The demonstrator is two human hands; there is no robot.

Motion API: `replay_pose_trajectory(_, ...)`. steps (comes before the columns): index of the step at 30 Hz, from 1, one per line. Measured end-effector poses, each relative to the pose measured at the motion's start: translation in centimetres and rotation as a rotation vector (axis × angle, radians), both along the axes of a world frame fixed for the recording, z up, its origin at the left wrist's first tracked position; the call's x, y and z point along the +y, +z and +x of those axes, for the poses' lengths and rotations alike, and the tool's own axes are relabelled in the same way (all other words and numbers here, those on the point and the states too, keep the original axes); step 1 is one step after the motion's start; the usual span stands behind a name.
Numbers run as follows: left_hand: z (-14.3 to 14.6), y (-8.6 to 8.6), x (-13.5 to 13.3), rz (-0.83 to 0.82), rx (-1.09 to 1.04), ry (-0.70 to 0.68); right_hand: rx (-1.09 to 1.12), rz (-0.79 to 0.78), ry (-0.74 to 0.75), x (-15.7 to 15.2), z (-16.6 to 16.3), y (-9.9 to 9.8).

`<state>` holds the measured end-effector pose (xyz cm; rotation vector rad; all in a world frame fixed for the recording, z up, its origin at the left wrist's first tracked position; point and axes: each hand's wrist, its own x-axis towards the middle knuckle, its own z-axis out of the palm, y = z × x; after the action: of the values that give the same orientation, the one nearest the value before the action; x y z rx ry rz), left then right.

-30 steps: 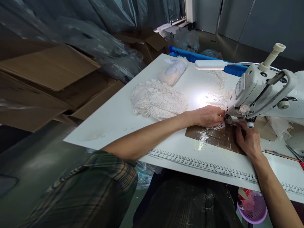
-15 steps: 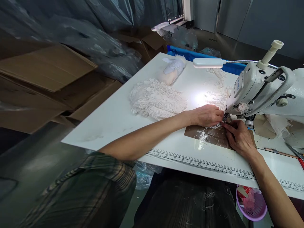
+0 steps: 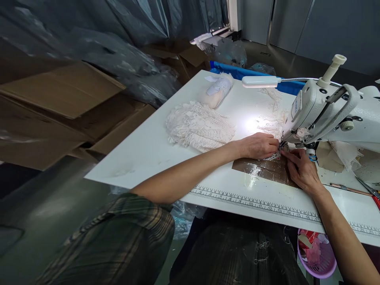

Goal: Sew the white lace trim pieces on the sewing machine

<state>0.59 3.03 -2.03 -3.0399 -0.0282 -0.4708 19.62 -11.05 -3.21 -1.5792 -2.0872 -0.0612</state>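
My left hand [image 3: 261, 145] is closed on white lace [image 3: 271, 156] just left of the presser foot of a white sewing machine [image 3: 308, 109]. Its fingertips bunch together beside the needle area. From the right, my right hand [image 3: 303, 169] reaches in, forefinger stretched to the lace's edge by the foot and thumb held apart below it. More of the lace strip [image 3: 270, 123] runs behind my left hand under a bright lamp. A brown glossy sheet [image 3: 264, 171] lies on the table beneath both hands. The needle tip is hidden.
A heap of white lace [image 3: 200, 126] and a wrapped roll [image 3: 216, 92] lie left on the white table [image 3: 118, 166]. A lamp [image 3: 260, 82] overhangs it. Scissors [image 3: 374, 194] lie at right; a purple basket [image 3: 322, 265] stands below. Cardboard boxes [image 3: 59, 87] stand left.
The view has shifted slightly. My right forefinger has drawn back a little to the right along the lace; my left hand stays in nearly the same place on it.
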Motion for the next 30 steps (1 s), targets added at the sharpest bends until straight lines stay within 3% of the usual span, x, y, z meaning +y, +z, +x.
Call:
replay_pose_trajectory(7,-0.7,0.1,-0.8,-0.019,-0.001,-0.009,-0.166,-0.021,0.009,-0.3,-0.3,0.4)
replay_pose_trajectory(12,-1.1,-0.4,-0.9,0.007,-0.046,-0.034,0.163,-0.091,-0.037,-0.1,0.0,0.2)
replay_pose_trajectory(15,-1.0,-0.9,-0.8,0.012,-0.115,-0.04,0.403,-0.111,-0.212,0.1,0.4,-0.2)
replay_pose_trajectory(19,-1.0,-1.4,-0.8,0.004,-0.184,-0.033,0.457,-0.129,-0.355,0.2,0.5,-0.2)
replay_pose_trajectory(24,-1.2,-1.2,-1.0,-0.003,-0.172,-0.022,0.388,-0.104,-0.27,-0.1,0.2,0.0)
replay_pose_trajectory(30,-1.1,-1.0,-1.2,-0.001,-0.126,-0.002,0.161,-0.069,-0.061,0.0,-0.2,0.4)
